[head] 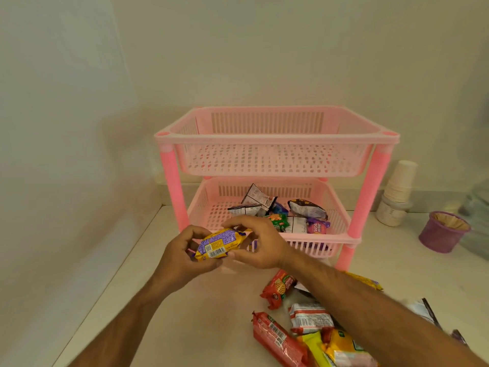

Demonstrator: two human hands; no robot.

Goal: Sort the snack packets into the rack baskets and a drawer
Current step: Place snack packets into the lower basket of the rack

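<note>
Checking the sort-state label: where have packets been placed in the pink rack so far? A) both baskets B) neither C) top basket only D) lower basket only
D: the top basket shows only bare slatted plastic, while the lower basket holds several packets; both hands hold a yellow-purple packet in front of the rack.

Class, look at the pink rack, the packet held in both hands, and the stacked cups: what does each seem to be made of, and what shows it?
Pink rack: moulded plastic, slightly glossy, with slotted walls.
Yellow and purple packet: printed plastic film, shiny, crinkled, with a barcode.
Stacked cups: probably paper, matte white; too blurred to be sure.
</note>
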